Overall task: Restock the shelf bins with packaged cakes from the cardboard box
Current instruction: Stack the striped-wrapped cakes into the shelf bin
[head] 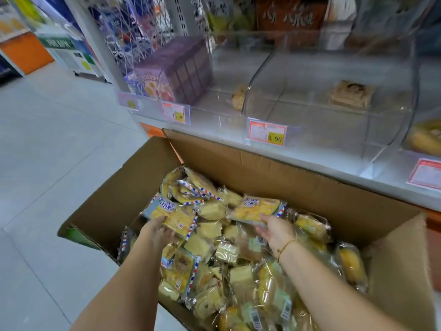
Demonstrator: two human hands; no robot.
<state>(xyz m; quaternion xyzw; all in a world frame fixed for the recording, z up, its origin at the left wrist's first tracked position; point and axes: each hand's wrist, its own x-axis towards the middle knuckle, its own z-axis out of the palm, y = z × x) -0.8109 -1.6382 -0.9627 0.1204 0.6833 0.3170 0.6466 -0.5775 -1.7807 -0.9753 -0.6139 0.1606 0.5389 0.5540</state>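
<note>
The cardboard box point(262, 163) stands open and holds a loose heap of packaged cakes point(214, 254): yellow sponge pieces in clear wrappers, some with blue-white print and red-blue striped borders. The left hand point(157, 231) grips one flat packet point(174, 217) by its near edge, close to the left wall of the box. Its long axis runs from this wall toward the middle. The right hand point(274, 231) pinches a second packet point(256, 209) near the far wall, with the long axis about parallel to that wall and the printed face up. Above, a clear shelf bin point(334, 130) holds one cake point(350, 93).
</note>
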